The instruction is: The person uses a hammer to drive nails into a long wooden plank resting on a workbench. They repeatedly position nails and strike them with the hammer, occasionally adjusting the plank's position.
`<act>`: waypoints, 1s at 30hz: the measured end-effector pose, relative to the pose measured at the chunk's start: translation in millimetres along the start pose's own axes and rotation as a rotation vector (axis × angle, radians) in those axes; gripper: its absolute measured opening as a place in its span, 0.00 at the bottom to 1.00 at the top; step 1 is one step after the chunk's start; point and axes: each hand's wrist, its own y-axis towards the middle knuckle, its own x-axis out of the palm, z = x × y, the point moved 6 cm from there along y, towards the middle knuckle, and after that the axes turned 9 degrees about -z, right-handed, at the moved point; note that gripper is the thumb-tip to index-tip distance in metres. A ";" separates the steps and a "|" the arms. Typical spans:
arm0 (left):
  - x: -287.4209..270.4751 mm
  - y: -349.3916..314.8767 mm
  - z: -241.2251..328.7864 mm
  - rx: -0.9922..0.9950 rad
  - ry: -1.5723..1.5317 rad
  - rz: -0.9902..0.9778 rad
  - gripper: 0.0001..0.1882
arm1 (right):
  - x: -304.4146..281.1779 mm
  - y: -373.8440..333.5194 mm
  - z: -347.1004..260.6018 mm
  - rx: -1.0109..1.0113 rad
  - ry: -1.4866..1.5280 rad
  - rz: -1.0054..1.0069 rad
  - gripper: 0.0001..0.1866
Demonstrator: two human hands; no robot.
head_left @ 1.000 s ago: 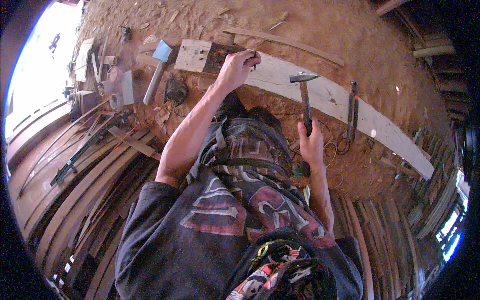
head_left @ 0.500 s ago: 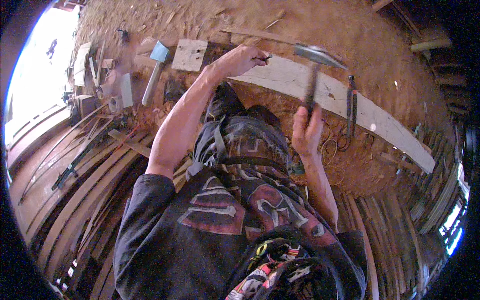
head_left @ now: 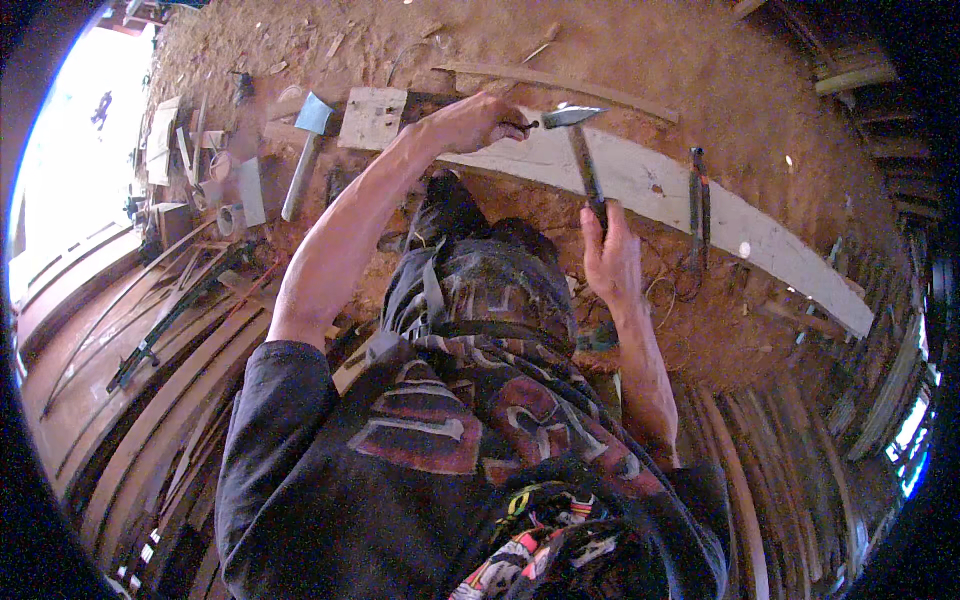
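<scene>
My right hand is wrapped round the handle of a hammer. The hammer's metal head is raised above the pale wooden plank, its left end close to my left hand. My left hand is closed over the plank's left part, pinching a small dark metal rod. One end of the rod sticks out to the right, near the hammer head, with a narrow gap between them; my fingers hide the rest of it. Across the plank, right of the hammer, lies a black pincer-like tool with long handles.
An axe with a pale blue blade lies left of my left arm, next to a square board with holes. A thin wooden strip lies beyond the plank. Long boards are stacked at left, and more timber at right.
The hammer has swung left and slightly down, its head now near the rod's end. My left hand keeps its hold, shifted slightly left in view.
</scene>
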 end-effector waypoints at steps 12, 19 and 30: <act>0.4 2.7 -5.8 0.020 0.016 0.005 0.16 | -21.6 -10.3 -29.7 -0.138 0.012 0.166 0.21; -4.0 5.5 0.7 0.119 0.065 -0.006 0.13 | 15.4 3.5 4.8 -0.047 -0.115 0.035 0.19; 51.0 18.8 16.6 -0.141 -0.354 0.834 0.28 | 5.2 -29.8 117.3 0.206 0.358 0.159 0.14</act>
